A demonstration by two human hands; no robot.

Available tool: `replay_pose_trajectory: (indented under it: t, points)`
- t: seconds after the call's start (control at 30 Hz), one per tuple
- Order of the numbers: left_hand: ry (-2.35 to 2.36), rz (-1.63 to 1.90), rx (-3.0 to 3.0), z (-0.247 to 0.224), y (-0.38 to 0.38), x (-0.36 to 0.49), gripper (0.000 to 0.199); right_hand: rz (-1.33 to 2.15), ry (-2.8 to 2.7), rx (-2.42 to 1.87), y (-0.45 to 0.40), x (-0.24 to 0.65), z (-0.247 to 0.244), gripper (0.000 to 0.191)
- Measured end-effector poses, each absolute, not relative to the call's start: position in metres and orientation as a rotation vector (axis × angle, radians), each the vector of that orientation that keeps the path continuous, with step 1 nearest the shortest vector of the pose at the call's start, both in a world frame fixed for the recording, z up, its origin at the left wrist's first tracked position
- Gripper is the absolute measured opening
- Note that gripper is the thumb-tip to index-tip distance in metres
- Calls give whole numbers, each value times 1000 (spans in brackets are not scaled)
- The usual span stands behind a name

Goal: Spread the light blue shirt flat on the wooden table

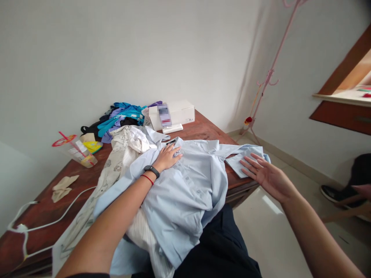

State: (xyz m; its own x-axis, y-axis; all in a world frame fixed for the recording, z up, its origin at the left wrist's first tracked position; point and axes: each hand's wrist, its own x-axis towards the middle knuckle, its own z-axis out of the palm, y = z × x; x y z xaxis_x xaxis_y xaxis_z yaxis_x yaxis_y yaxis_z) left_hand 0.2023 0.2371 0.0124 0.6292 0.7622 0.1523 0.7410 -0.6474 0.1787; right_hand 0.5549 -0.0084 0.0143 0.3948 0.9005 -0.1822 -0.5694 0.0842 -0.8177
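Note:
A light blue button-up shirt [193,181] is spread over the table's front edge, its lower part hanging toward my lap. My left hand [167,157] lies flat on it near the collar, fingers spread, just below the dark neck label. One sleeve stretches right, over a folded light blue cloth [236,166] at the table's corner. Above that corner my right hand [268,177] is held palm up with its fingers apart and nothing in it. Beneath the shirt's left side lies a pale patterned garment [108,173], with white striped fabric [146,227] showing under the hem.
The wooden table [37,216] bears a plastic cup [82,152] with a straw, a beige cloth [63,188], a white cable [66,214], a clothes pile [124,116] and a white box [179,112]. A pink coat stand [269,75] rises beyond the right corner.

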Motion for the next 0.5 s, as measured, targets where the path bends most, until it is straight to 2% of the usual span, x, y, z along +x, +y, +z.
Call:
replay_pose_trajectory:
  t: [0.2,0.33,0.5]
  points:
    - [1291,301,2760,15,237,204,59,1311,-377,-905,18,591,28,17]
    - [1290,310,2760,15,236,204,57,1237,-414,-930,53,611,23,8]
    - [1294,290,2758,17,235,204,56,1148,-300,-970,90,619,10,6]
